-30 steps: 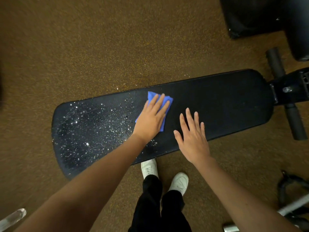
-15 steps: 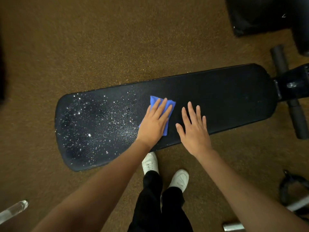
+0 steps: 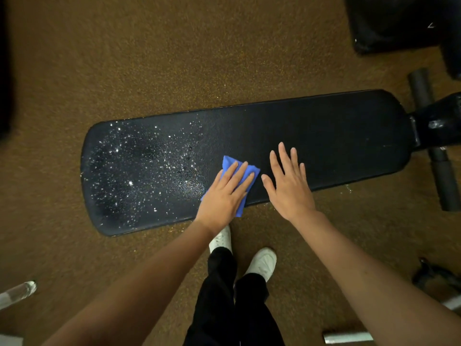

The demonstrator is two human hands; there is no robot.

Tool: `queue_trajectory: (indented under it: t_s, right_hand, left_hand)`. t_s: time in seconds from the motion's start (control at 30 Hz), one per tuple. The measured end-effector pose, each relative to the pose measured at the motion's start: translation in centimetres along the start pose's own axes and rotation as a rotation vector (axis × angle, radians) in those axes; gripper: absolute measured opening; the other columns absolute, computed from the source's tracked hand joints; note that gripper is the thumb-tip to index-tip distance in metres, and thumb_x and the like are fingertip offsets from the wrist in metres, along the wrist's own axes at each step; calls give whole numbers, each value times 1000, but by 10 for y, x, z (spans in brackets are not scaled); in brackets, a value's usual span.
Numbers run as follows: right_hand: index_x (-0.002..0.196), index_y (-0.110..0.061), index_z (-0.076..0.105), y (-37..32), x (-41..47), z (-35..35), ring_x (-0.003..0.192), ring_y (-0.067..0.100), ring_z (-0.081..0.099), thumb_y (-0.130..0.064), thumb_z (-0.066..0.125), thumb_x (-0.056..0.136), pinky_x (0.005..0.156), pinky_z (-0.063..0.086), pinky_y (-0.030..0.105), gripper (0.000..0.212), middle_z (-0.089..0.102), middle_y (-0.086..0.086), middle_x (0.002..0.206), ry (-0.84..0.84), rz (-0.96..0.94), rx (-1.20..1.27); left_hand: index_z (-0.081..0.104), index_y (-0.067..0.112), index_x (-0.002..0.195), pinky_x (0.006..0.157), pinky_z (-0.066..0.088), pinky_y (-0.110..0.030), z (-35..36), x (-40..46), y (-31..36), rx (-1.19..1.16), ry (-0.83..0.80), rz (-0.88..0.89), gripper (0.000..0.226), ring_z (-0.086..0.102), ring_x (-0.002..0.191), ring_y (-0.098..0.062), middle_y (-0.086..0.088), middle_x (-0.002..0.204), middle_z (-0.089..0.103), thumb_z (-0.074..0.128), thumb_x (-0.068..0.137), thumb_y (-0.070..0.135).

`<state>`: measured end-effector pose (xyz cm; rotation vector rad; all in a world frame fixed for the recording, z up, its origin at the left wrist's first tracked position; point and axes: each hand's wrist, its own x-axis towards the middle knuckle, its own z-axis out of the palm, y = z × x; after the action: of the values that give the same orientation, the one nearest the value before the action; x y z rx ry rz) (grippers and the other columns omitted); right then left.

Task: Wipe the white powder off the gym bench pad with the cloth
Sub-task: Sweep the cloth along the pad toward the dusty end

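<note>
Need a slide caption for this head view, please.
Left hand presses blue cloth on bench pad beside white powder.

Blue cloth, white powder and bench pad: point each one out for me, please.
blue cloth (image 3: 230, 163): head view, far corner showing past the fingers.
white powder (image 3: 129, 183): head view, bright clump in the speckled patch.
bench pad (image 3: 336, 136): head view, bare black surface right of both hands.

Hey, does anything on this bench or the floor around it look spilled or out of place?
Yes. White powder is scattered over the left half of the bench pad, and a few specks lie on the floor by its near edge. The left hand presses a blue cloth at the edge of the powder.
</note>
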<state>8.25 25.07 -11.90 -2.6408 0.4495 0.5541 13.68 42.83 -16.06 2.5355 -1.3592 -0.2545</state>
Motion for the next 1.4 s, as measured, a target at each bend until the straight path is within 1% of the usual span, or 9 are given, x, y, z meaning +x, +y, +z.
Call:
queue_trajectory:
  t_s: [0.1, 0.23, 0.33, 0.5, 0.63, 0.87, 1.07, 1.27, 1.4]
  right_hand:
    - [150, -18, 5, 6, -1, -3, 143, 22, -15, -40, 29, 100, 115, -1, 40, 60, -12, 0, 158, -11, -29, -4]
    - [150, -18, 6, 7, -3, -3, 144, 21, -15, -40, 29, 100, 116, -1, 40, 59, -12, 0, 158, -15, -41, -7]
    - [150, -18, 8, 5, -2, -3, 144, 21, -14, -39, 27, 100, 115, -2, 40, 58, -11, 0, 158, -16, -27, 29]
    - [150, -17, 10, 8, -2, -2, 144, 21, -13, -37, 26, 101, 116, 0, 40, 55, -8, 0, 158, 2, -58, 38]
    - [150, -17, 10, 9, -3, -2, 144, 21, -13, -37, 28, 101, 115, -1, 40, 56, -9, 0, 158, 0, -61, 29]
    - [150, -15, 9, -1, -5, 3, 144, 23, -14, -39, 27, 100, 115, -1, 41, 58, -9, 2, 158, 15, -17, 17]
    - [150, -14, 11, -4, -12, 5, 144, 24, -13, -38, 27, 100, 116, 2, 43, 57, -8, 3, 158, 7, -47, -25]
    - [150, -19, 7, -13, -22, 7, 144, 26, -14, -41, 27, 99, 115, 4, 50, 59, -11, 3, 158, -26, -25, -129]
    - [150, -19, 6, -17, -22, 9, 144, 29, -13, -42, 27, 99, 113, 5, 54, 60, -10, 4, 158, -32, 3, -142]
  left_hand:
    - [31, 13, 141, 109, 30, -47, -5, -8, -10, 12, 12, 11, 45, 26, 137, -30, -12, 147, 35, 35, 98, 25]
    - [42, 7, 137, 102, 37, -56, -8, 19, -7, -30, 55, -264, 45, 33, 133, -38, -16, 144, 39, 31, 97, 25]
    - [41, 9, 138, 106, 30, -53, -4, 38, 16, -56, 93, -424, 48, 28, 136, -36, -15, 147, 35, 30, 96, 31]
    - [36, 11, 141, 108, 29, -50, 10, 10, 51, -6, 53, -334, 49, 25, 138, -32, -13, 149, 32, 30, 97, 32]
    - [34, 13, 141, 107, 33, -49, 9, -23, 32, 87, 44, -239, 48, 27, 137, -31, -12, 148, 34, 31, 98, 32]
    - [41, 9, 137, 106, 28, -53, 6, -4, 51, -14, 88, -542, 51, 28, 137, -34, -14, 146, 36, 34, 95, 35]
    - [37, 11, 140, 107, 29, -50, 9, -14, 42, 57, 45, -405, 53, 27, 138, -32, -14, 148, 33, 31, 95, 38]
    - [38, 9, 139, 107, 31, -50, 2, -11, 26, 19, 64, -582, 51, 27, 137, -33, -16, 147, 34, 26, 97, 33]
    - [32, 9, 142, 109, 24, -51, -3, 26, 23, -44, 29, -621, 56, 20, 140, -33, -16, 151, 27, 16, 95, 35]
